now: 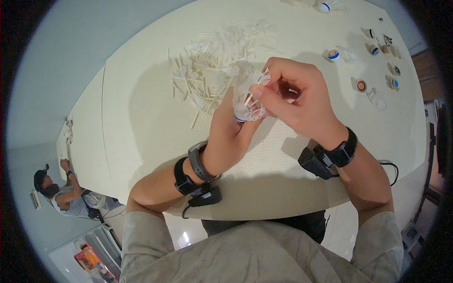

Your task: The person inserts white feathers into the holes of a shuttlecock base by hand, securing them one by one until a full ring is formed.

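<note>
My left hand [230, 129] is closed around the base of a white shuttlecock [246, 109], over the middle of the table. The shuttlecock is tilted, with its skirt of pale shafts and open ring facing up and a bit of blue band showing at its base. At the skirt, the thumb and fingers of my right hand [302, 94] pinch a white feather [265, 76]; its lower end is partly hidden by the thumb. Just beyond my hands lies a loose heap of white feathers [212, 61], with stripped shafts sticking out in all directions.
Toward the right lie a blue-banded shuttlecock head [333, 55], a brown-faced cork ring [361, 85], a clear plastic skirt [376, 98] and several small corks. Another shuttlecock [324, 7] is at the far edge. A person [71, 195] sits at far left. Black wrist devices with cables hang from my forearms.
</note>
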The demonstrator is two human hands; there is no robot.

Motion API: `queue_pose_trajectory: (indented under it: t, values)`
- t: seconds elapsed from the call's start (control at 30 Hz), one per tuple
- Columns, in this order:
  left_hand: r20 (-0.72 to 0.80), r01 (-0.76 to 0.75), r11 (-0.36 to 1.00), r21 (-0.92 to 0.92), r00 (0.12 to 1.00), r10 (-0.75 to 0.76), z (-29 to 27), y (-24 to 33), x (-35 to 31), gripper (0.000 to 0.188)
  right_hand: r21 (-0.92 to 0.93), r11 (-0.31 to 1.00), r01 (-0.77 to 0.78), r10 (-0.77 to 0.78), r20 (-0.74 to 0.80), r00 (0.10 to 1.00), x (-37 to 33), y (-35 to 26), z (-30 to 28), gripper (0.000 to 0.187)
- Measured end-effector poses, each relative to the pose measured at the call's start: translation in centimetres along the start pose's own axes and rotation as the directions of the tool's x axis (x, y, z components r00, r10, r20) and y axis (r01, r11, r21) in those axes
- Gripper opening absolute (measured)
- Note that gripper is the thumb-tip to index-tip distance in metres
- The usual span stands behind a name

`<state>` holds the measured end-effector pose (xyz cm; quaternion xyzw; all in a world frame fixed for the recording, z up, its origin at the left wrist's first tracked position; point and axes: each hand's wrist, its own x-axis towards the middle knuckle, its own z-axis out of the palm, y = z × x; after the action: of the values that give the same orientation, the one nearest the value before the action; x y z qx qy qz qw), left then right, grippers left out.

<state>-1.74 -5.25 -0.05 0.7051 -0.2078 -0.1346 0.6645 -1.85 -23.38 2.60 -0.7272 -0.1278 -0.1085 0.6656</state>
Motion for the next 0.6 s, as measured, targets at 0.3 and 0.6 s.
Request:
queue_pose_trajectory:
  t: [0.3, 0.6]
  values:
    - [-0.019, -0.002, 0.999, 0.048, 1.0, 0.003, -0.1, 0.2, 0.2, 0.029, -0.056, 0.996, 0.065, -0.068, -0.056, 0.996, 0.1, 0.4, 0.0, 0.022]
    - [0.036, -0.062, 0.991, 0.122, 0.998, 0.058, -0.8, -1.2, 0.6, 0.026, -0.014, 0.998, -0.055, 0.056, 0.13, 0.99, 0.4, 0.0, -0.8, 0.026]
